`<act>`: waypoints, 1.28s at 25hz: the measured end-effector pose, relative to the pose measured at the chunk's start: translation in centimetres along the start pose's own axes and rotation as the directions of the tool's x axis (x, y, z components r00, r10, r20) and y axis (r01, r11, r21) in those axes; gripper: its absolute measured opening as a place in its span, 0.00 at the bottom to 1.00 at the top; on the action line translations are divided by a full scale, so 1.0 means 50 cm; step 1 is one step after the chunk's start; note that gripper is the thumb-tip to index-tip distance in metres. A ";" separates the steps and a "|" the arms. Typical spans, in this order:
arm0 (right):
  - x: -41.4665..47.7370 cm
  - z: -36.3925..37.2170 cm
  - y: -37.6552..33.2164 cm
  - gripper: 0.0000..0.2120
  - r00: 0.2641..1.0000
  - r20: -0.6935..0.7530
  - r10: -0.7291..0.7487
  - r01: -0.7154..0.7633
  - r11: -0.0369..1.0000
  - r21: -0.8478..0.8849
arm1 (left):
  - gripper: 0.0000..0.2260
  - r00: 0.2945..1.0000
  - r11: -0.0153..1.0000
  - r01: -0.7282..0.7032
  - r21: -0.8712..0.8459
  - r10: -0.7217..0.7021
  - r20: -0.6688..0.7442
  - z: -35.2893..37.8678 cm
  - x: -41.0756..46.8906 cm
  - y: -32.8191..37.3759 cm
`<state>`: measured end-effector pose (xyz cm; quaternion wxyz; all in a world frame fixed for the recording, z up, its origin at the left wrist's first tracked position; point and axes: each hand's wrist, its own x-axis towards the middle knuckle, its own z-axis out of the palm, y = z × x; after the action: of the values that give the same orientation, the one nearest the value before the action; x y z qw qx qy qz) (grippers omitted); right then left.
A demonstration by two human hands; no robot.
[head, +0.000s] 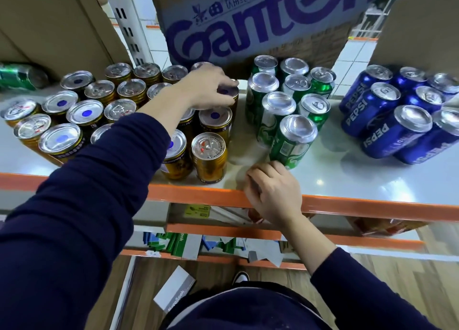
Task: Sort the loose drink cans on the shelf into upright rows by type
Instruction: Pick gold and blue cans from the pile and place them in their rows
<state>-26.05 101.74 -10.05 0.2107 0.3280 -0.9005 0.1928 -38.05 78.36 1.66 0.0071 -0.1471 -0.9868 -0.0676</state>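
Note:
Several gold cans (210, 157) stand upright in rows on the left half of the white shelf (347, 178), some tab up, some bottom up. My left hand (211, 87) reaches over them and grips the top of one gold can (229, 95) at the group's far right. Several green cans (291, 141) stand in the middle, and several blue Pepsi cans (395, 131) at the right. One green can (21, 75) lies on its side at the far left. My right hand (272, 193) rests loosely curled on the shelf's front edge, holding nothing.
A large Ganten cardboard box (248, 24) stands behind the cans, with more boxes (57, 24) at the left and right. The shelf has an orange front rail (372, 206). Lower shelves hold small cartons (178, 245). A grey box (173, 290) lies on the wooden floor.

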 end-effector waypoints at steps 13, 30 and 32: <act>0.018 -0.035 -0.030 0.09 0.993 -0.086 0.086 -0.064 0.970 0.233 | 0.21 0.839 0.927 0.317 -0.200 -0.373 -0.396 0.022 -0.243 0.026; 0.119 0.124 -0.646 0.09 0.914 0.009 -0.405 0.288 0.666 0.688 | 0.14 0.317 0.503 0.755 -0.420 -0.841 -0.438 0.119 -0.980 -0.082; 0.117 0.163 -0.760 0.07 0.904 0.031 -0.427 0.274 0.632 0.725 | 0.16 0.268 0.458 0.774 -0.437 -0.862 -0.429 0.110 -1.079 -0.131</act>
<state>-6.66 67.82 -5.97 0.0112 0.5699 -0.6919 0.4431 11.67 57.30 -6.50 0.2724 0.4132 -0.8517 -0.1725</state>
